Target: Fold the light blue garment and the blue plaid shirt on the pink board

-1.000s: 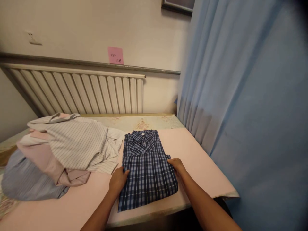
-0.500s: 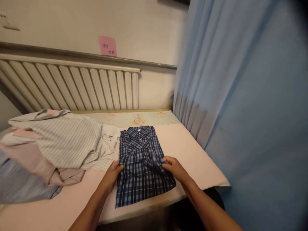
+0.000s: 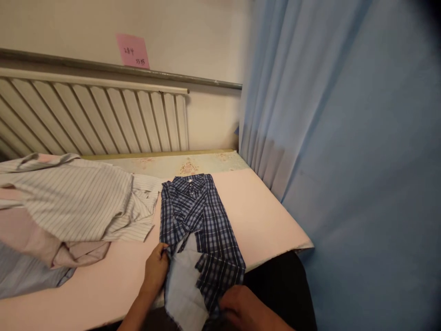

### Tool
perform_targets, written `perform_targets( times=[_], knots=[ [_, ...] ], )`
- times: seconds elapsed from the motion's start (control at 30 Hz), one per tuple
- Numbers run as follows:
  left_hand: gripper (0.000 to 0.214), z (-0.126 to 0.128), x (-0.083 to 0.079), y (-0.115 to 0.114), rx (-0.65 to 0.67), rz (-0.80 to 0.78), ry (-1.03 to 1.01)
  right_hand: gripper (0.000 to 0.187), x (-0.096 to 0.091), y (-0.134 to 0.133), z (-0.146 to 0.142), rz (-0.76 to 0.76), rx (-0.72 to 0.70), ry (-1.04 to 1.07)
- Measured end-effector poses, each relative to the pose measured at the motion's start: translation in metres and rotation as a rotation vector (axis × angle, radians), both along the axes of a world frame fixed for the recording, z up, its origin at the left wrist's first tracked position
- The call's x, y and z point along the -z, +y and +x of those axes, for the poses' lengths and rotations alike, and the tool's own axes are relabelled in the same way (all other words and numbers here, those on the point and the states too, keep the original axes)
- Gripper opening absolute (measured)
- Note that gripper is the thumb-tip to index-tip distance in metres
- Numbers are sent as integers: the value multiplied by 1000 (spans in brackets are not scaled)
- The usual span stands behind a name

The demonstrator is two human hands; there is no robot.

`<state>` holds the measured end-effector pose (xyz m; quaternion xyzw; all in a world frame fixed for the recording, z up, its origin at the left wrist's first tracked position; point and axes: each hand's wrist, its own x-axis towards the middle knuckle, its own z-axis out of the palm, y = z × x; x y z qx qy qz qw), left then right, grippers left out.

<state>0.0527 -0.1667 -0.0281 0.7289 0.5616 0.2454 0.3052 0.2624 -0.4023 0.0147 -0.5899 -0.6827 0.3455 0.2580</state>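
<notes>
A folded dark blue plaid shirt (image 3: 198, 216) lies on the pink table surface (image 3: 262, 216), collar toward the wall. Its near end is pulled off the front edge and partly opened, showing the pale inside of the cloth. My left hand (image 3: 155, 271) pinches the shirt's left edge near the table front. At the bottom of the view, below the table edge, my right hand (image 3: 241, 309) is closed on the shirt's lower hem.
A heap of shirts (image 3: 72, 207), striped white on top with pink and pale blue beneath, covers the table's left half. A white radiator (image 3: 93, 119) runs along the wall with a pink note (image 3: 132, 50) above. A blue curtain (image 3: 344, 151) hangs close on the right.
Both hands slid from the shirt's sides toward me. The right hand dragged the lower part off the table edge, so the fold has come open. The view shifted right.
</notes>
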Motion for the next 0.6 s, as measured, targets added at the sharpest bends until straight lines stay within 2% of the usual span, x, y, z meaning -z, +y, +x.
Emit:
perform_targets(
  times=[0.1, 0.2, 0.27, 0.33, 0.43, 0.53, 0.6],
  knots=[
    [25, 3, 11, -2, 104, 213, 97, 15, 5, 4, 13, 181, 166, -30],
    [26, 4, 18, -3, 160, 321, 175, 26, 20, 24, 34, 397, 374, -182],
    [26, 3, 20, -3, 161, 352, 188, 29, 33, 41, 48, 465, 366, -349],
    [27, 2, 22, -3, 160, 378, 175, 27, 47, 53, 58, 507, 273, -495],
    [26, 1, 24, -2, 162, 408, 146, 28, 64, 58, 63, 595, 179, -584],
    [25, 0, 24, -3, 166, 412, 128, 26, 68, 51, 62, 667, 220, -571],
    [24, 1, 23, -3, 167, 404, 118, 21, 65, 46, 60, 647, 308, -553]
  ],
)
